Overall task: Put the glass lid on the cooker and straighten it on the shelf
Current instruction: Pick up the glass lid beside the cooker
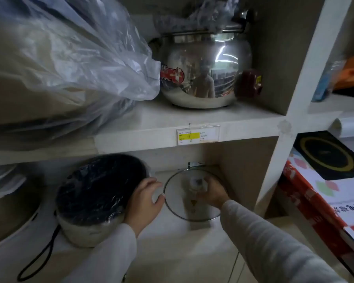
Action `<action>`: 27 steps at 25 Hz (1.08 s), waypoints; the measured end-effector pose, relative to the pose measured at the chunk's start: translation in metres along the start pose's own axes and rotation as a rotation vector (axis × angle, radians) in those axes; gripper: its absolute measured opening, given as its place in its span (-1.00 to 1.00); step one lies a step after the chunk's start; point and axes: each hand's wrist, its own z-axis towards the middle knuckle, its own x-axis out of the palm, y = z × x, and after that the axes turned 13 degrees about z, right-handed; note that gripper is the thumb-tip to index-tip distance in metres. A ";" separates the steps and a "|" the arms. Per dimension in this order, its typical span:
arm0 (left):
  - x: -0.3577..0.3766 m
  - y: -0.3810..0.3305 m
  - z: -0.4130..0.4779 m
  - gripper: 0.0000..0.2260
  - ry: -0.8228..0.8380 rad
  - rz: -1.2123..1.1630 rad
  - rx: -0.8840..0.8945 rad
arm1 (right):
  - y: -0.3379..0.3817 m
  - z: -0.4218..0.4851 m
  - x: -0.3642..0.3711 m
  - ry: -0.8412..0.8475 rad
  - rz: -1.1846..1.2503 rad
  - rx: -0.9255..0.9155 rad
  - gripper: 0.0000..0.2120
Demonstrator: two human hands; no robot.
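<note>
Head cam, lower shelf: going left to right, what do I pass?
Large pan edge → black cord → cooker → left hand on the cooker's side → glass lid → right hand gripping the lid's knob.

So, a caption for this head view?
Right hand grips glass lid knob; left hand steadies cooker.

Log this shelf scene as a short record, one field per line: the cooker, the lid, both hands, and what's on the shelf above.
cooker: on lower shelf, left of the lid, tilted, dark top wrapped in plastic film
glass lid: off the cooker, in the lower shelf to its right, metal rim
lid knob: gripped by right hand
left hand: open, resting on the cooker's right rim
power cord: black, hanging off the shelf front
upper shelf: steel pot, large plastic bag
price tag: on shelf edge
</note>
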 end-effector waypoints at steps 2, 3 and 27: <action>0.006 0.002 0.002 -0.67 0.028 0.000 -0.056 | 0.003 0.012 0.005 0.055 0.038 -0.005 -0.32; 0.009 0.004 0.001 -0.68 0.040 0.014 -0.076 | 0.004 0.018 0.010 0.074 0.035 -0.009 -0.37; -0.068 0.036 -0.026 -0.84 -0.231 -0.519 -0.579 | 0.103 -0.040 -0.007 -0.306 0.085 -0.438 -0.59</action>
